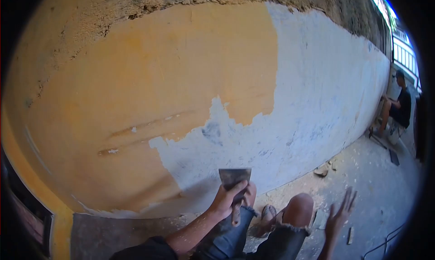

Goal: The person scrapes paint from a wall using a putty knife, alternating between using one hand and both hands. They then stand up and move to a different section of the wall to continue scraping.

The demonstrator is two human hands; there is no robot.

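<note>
My left hand (222, 203) is closed around a wide-bladed scraper (235, 175), its blade pointing up toward the wall and its handle end showing below my fingers. Ahead is the wall (217, 65), where yellow paint with a ragged edge meets a bare whitish area (312, 92). In this view the blade overlaps the whitish lower part. Off to the right, my right hand (340, 214) is raised beside my knee, fingers spread and holding nothing.
My bent knees (299, 208) are between my hands. Paint flakes and broken chunks (321, 171) litter the floor (362, 178) along the wall's foot. Far right, another person (399, 101) sits by the wall near a dark flat piece (393, 157). A dark-framed opening (27, 205) is at left.
</note>
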